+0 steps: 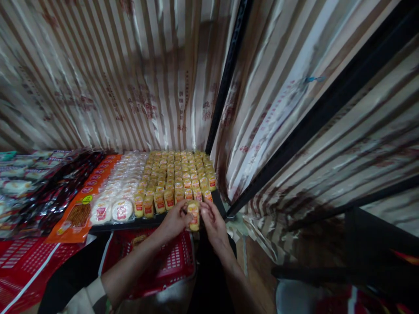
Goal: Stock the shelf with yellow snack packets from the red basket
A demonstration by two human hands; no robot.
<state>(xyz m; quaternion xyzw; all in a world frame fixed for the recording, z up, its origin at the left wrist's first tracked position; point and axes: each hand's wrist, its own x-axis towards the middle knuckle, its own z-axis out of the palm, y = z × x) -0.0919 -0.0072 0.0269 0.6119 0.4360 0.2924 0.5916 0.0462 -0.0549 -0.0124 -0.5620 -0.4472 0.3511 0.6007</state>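
In front of the shelf edge I hold up a small yellow snack packet (194,216) with a red and white label. My left hand (175,222) pinches its left side between thumb and fingers. At its upper right edge are the bent fingers of my right hand (213,223), closed against the packet. Just beyond, rows of matching yellow packets (168,198) stand tightly side by side on the dark shelf (131,225). To their left lie round white packaged cakes (122,210) in clear wrap.
An orange snack bag (78,213) and dark shiny packages (55,192) lie farther left on the shelf. Below the shelf is a red plastic basket (173,261), with another red basket (19,270) at far left. A black metal post (225,83) and striped plastic sheeting (157,87) rise behind.
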